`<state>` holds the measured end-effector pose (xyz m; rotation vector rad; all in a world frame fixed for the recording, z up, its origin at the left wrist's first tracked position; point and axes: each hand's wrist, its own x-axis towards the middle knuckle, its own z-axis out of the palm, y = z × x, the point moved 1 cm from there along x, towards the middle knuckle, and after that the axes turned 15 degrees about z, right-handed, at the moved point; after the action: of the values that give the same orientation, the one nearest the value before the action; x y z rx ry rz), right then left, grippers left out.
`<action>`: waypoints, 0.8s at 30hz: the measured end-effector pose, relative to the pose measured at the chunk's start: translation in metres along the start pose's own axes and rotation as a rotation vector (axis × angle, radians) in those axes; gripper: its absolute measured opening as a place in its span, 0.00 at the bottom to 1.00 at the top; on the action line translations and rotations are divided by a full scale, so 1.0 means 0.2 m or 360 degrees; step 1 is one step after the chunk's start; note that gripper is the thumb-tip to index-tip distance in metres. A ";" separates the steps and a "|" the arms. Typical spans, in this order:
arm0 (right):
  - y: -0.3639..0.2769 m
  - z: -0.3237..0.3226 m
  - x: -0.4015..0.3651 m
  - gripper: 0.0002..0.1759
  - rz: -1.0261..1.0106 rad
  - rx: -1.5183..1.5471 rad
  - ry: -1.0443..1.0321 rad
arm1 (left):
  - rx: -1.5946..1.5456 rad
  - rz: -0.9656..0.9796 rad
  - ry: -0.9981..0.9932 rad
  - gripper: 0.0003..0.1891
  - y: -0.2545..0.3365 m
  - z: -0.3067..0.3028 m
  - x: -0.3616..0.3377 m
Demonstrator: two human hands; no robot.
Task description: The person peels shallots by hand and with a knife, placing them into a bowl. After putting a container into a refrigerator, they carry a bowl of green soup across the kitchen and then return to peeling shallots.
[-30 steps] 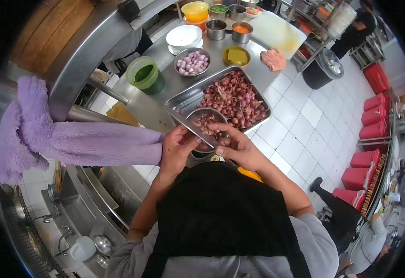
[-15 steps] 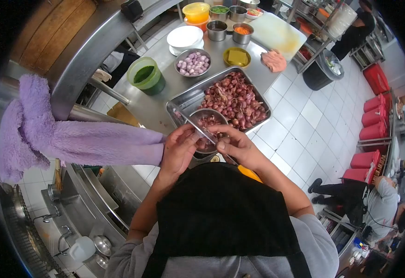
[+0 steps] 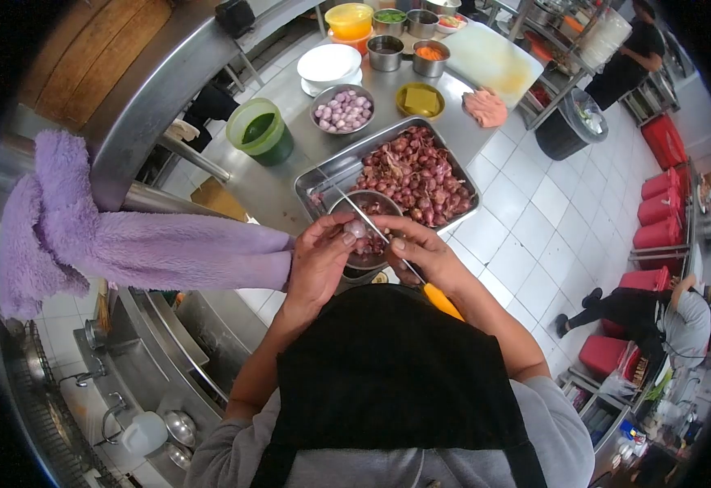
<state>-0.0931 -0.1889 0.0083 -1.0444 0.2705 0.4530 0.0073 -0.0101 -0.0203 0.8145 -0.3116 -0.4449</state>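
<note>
Between its fingertips my left hand [image 3: 320,259] holds a pale, partly peeled shallot [image 3: 355,229]. My right hand [image 3: 422,250] grips a knife [image 3: 441,302] with an orange handle, its blade slanting up and left past the shallot. Both hands are over a metal bowl [image 3: 388,205] with reddish skins in it. That bowl is at the near edge of a steel tray [image 3: 311,185] heaped with unpeeled red shallots [image 3: 416,175]. Peeled shallots [image 3: 343,111] fill a smaller bowl beyond the tray.
A green container [image 3: 259,132], white lidded tub [image 3: 329,65], yellow bowl [image 3: 420,100], pink cloth [image 3: 484,107] and cutting board [image 3: 494,61] stand on the steel table. A purple towel [image 3: 168,248] hangs at left. Two people are at the right.
The knife has turned and its handle shows more. My fingers have shifted, so the pale shallot is now visible. The person at lower right has moved right.
</note>
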 end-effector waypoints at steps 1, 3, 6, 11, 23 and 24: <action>0.01 -0.01 0.01 0.26 -0.0013 0.0056 0.0006 | -0.0012 -0.0009 0.0009 0.15 0.00 -0.01 0.00; 0.01 -0.03 0.00 0.26 -0.0026 0.0112 0.0013 | -0.0025 -0.0018 0.0018 0.15 0.01 0.00 0.01; -0.01 -0.03 0.00 0.28 -0.0048 0.0094 -0.0035 | -0.0042 -0.0059 0.0010 0.16 0.03 0.03 0.01; 0.02 0.02 0.00 0.35 -0.0193 -0.0249 0.0057 | -0.0052 0.0007 0.0037 0.16 0.00 0.01 -0.01; 0.02 0.04 0.01 0.30 -0.0269 -0.0309 0.0042 | -0.0292 -0.0010 0.0138 0.15 -0.02 0.02 -0.03; 0.03 0.02 0.02 0.30 -0.0269 -0.0308 0.0043 | -0.0292 -0.0012 0.0138 0.15 -0.02 0.01 -0.03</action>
<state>-0.0931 -0.1816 0.0050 -1.2524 0.1627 0.3167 -0.0007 -0.0115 -0.0226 0.6539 -0.1844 -0.4369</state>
